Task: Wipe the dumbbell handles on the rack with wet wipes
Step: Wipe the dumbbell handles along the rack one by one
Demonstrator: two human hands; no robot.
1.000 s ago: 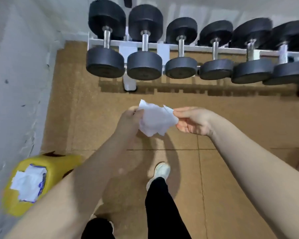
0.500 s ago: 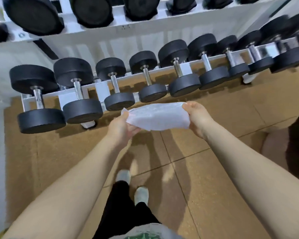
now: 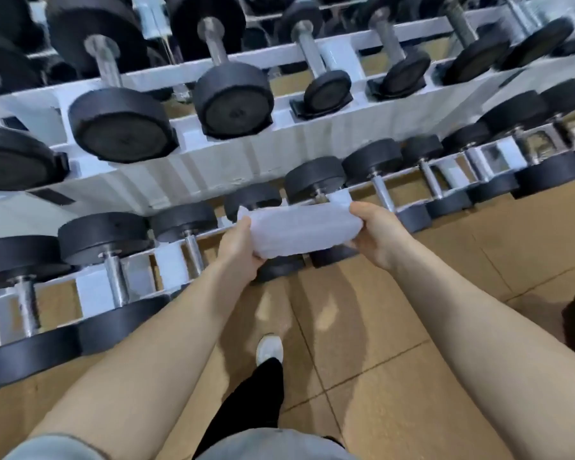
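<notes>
From the head view, a white wet wipe [image 3: 299, 232] is held stretched out between both hands. Its left end is gripped by the left hand [image 3: 238, 249], fingers curled under it; its right end is pinched by the right hand [image 3: 377, 235]. The wipe is held in front of the lower tier of the white rack [image 3: 213, 167], over what seems to be a dumbbell handle, though contact cannot be made out. Black dumbbells [image 3: 117, 257] are lined along both tiers.
</notes>
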